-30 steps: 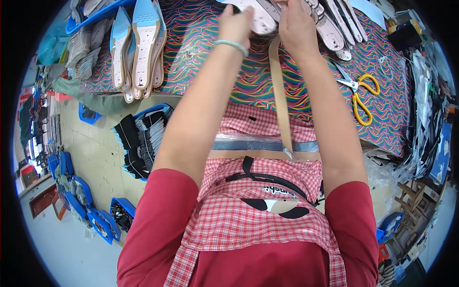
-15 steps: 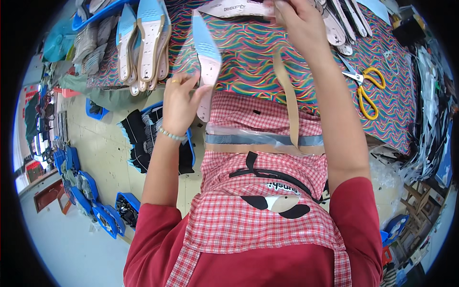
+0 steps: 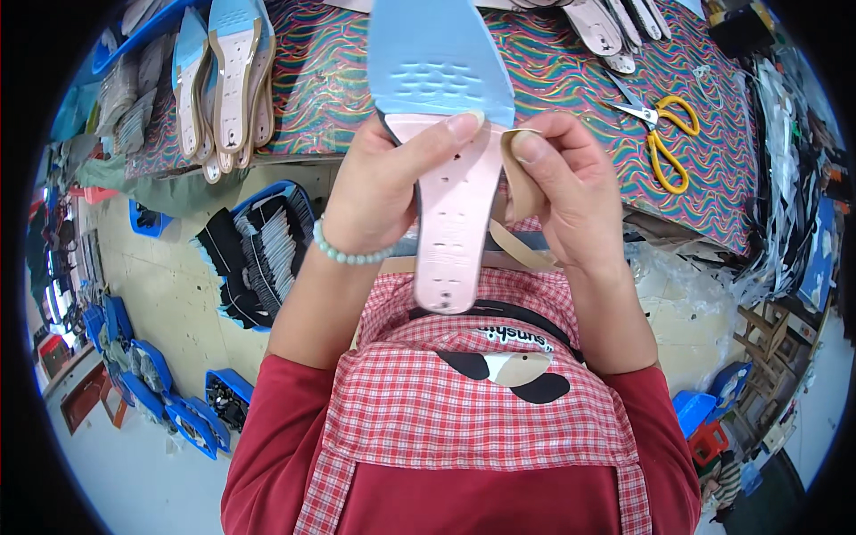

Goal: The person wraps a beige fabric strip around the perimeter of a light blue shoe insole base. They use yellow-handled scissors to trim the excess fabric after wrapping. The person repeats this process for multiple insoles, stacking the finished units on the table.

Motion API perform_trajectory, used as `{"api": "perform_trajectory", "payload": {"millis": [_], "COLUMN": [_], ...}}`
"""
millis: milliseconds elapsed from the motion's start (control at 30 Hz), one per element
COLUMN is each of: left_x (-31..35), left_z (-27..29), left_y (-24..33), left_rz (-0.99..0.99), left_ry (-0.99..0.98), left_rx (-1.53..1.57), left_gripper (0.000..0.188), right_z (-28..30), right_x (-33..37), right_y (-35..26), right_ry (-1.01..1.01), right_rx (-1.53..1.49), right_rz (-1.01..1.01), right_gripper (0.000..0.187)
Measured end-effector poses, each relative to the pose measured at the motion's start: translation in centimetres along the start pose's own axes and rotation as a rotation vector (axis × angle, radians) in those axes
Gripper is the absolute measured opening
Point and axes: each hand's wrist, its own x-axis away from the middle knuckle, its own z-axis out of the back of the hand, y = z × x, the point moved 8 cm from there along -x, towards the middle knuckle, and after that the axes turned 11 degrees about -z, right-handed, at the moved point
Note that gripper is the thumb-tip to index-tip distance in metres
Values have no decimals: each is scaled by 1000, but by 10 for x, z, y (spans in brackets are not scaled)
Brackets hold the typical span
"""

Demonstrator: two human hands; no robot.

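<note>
A shoe insole board (image 3: 453, 223), blue at the wide toe part and pale pink along the narrow heel part, is held up in front of my apron. My left hand (image 3: 379, 183) grips its left side, thumb lying across the pink surface. At the right edge, where blue meets pink, my right hand (image 3: 575, 183) pinches the end of a tan strip (image 3: 526, 192) between thumb and fingers. The strip's end touches or nearly touches the board's edge; which, I cannot tell. The rest of the strip hangs in a loop toward my lap.
Yellow-handled scissors (image 3: 664, 134) lie open on the patterned table cloth (image 3: 695, 196) at the right. Stacked insoles (image 3: 234, 89) overhang the table edge at left; more insoles (image 3: 597, 31) lie far right. A blue basket of black pieces (image 3: 267, 250) stands below the table.
The insole has come closer and toward the middle, with my left hand shifted onto its side. My right hand has come down from the far insoles and now holds the tan strip's end.
</note>
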Motion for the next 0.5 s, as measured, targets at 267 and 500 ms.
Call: {"api": "perform_trajectory", "payload": {"millis": [267,500], "left_x": [10,11], "left_z": [-4,-31], "left_y": [22,48], "left_rz": [-220,-410], "left_ry": [109,-159], "left_rx": [-249,-586], "left_gripper": [18,29], "right_z": [-13,-46], "right_x": [-1,30], "right_y": [-15,-58], "right_ry": [121,193], "right_rx": [146,1036], "right_rz": [144,764], "right_gripper": [17,12]}}
